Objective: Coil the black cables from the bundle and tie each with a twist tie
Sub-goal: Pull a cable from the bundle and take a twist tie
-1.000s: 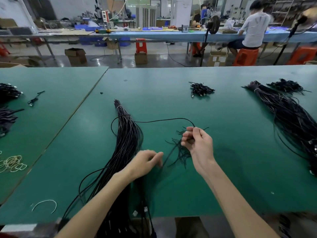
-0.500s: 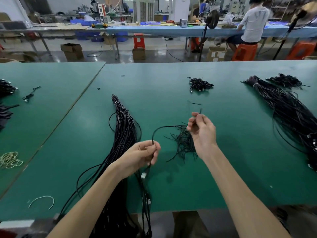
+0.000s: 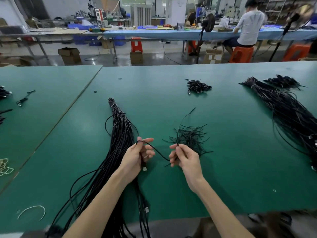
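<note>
A long bundle of black cables (image 3: 120, 134) lies on the green table (image 3: 171, 100), bound near its far end by a white band. My left hand (image 3: 137, 157) grips one black cable (image 3: 157, 152) near its silver plug, which hangs below the palm. The cable sags across to my right hand (image 3: 183, 157), which holds it and pinches a thin black twist tie upright between thumb and finger. A loose pile of black twist ties (image 3: 188, 136) lies just beyond my right hand.
A small heap of coiled cables (image 3: 197, 86) sits at the far middle. A second large cable bundle (image 3: 288, 114) runs down the right side. Rubber bands (image 3: 5, 167) lie at the left edge. A person in white sits at a bench behind.
My hands have come closer together. The cable's far loop has been drawn in and now sags between both hands. My right hand has dropped nearer to me with a twist tie in it.
</note>
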